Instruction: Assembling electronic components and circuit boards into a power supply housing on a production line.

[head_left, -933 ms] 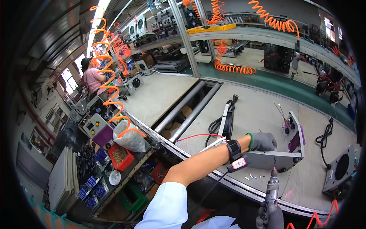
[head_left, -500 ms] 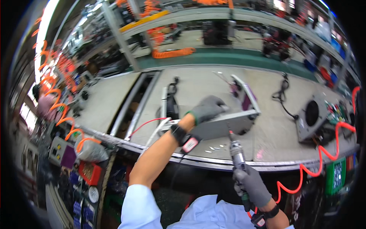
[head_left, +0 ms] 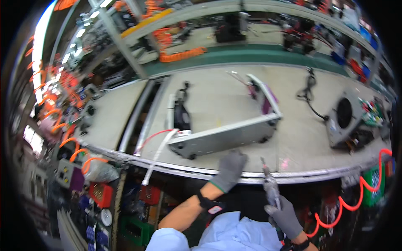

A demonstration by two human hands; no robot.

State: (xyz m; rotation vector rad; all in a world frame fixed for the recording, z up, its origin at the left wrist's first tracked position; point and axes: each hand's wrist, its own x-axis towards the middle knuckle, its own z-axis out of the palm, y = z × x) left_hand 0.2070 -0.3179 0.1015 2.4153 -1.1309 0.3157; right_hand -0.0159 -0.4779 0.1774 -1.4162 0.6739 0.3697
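Observation:
My right hand (head_left: 285, 217), in a grey glove, is wrapped round a power screwdriver (head_left: 271, 188), its bit pointing up and away over the bench edge. My left hand (head_left: 230, 170), also gloved, reaches down to the bench top by the front edge. Its fingers are bunched together, and whatever lies under them is hidden. Just beyond it stands a grey metal frame (head_left: 226, 136) with a long front panel and two side walls. A black part with a cable (head_left: 182, 115) sits inside its left end, and a white strap (head_left: 159, 157) hangs off that corner.
To the right stands a grey housing with a round black opening (head_left: 344, 113), green circuit boards and a black cord (head_left: 310, 90). An orange coiled hose (head_left: 335, 224) hangs at lower right. A slot with metal rails (head_left: 144, 113) crosses the bench. A red bin (head_left: 101, 194) sits lower left.
My left hand has come back from the metal frame to the bench's front edge, over where small pale pieces lay. My right hand and the screwdriver have dropped slightly nearer me. The view has shifted.

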